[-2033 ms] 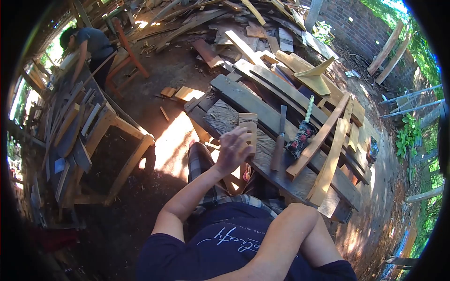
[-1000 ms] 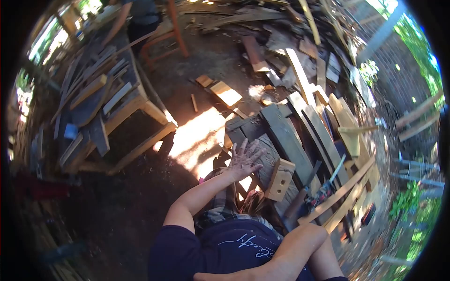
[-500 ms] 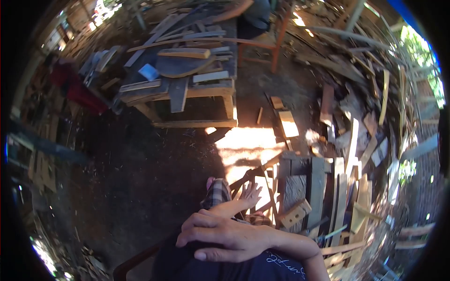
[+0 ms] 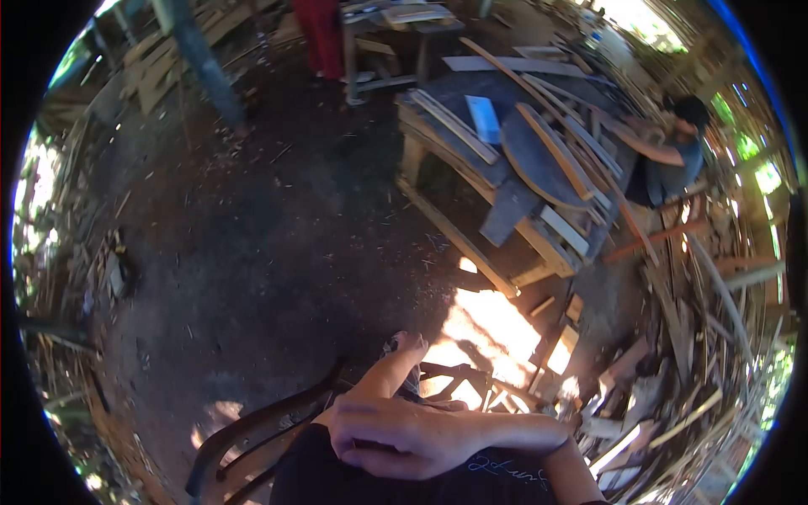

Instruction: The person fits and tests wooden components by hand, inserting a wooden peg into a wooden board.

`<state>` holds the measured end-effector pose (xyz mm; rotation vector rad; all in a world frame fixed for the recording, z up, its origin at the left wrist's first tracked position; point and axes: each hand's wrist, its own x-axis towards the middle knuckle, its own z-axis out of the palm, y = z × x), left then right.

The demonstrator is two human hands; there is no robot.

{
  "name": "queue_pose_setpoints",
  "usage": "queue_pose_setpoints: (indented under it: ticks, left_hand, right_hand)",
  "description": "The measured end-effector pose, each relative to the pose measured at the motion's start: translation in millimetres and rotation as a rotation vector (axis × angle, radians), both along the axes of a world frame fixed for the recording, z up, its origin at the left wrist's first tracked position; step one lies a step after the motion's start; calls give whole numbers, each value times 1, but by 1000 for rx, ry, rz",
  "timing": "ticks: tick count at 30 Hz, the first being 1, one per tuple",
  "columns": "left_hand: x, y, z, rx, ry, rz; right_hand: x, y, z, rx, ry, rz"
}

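My right hand lies across the front of my dark shirt, over my left forearm. Its fingers are loosely curved, the thumb stands apart from them, and nothing shows in the gap. Beyond it, my left hand rests at my knee in patterned trousers, small and slightly blurred, with its fingers loose and no object visible in it. The curved dark frame of a chair shows at my left side.
A low wooden table bears boards, strips, a rounded dark panel and a light-blue block. At its far right a person bends toward the wood. Someone in red trousers stands behind. Scrap wood litters the right.
My view has swung left, so the table now sits farther right. My left hand has turned from the spot beside my leg to the knee. My right hand still lies over the left forearm.
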<state>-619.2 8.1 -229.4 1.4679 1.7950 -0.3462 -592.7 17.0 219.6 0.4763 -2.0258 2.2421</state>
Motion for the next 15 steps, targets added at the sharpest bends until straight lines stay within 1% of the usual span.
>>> queue_pose_setpoints:
  ticks: [1,2,3,5,6,7,8,10,11,12,13,14,15]
  left_hand:
    - [-17,2,3,15,7,47]
    - [-34,1,7,64,35,26]
    - [-44,-4,12,62,34,59]
    - [-61,-12,27,122,94,312]
    - [-64,-17,22,94,81,400]
    - [-65,-24,24,95,97,482]
    - [-64,-35,25,71,24,523]
    - [-55,-69,41,23,-150,634]
    - [-47,-82,48,7,-254,682]
    - [-29,-96,27,22,-401,671]
    - [-19,-109,7,36,-545,630]
    - [-11,-120,66,18,-429,718]
    - [-3,-125,141,0,-314,797]
  right_hand:
    - [-6,3,5,-91,-1,89]
    - [-13,8,8,-73,-29,147]
    - [-16,11,6,-75,-33,180]
    - [-21,20,-15,128,-160,269]
    - [-19,26,-31,181,-189,270]
    - [-15,36,-46,296,-288,237]
    - [-11,47,-63,415,-372,214]
    - [4,71,-108,378,-456,145]
    - [9,86,-115,545,-541,152]
    - [20,93,-128,434,-655,82]
    - [38,114,-175,364,-725,95]
    - [46,126,-188,441,-755,98]
    - [55,136,-201,382,-883,91]
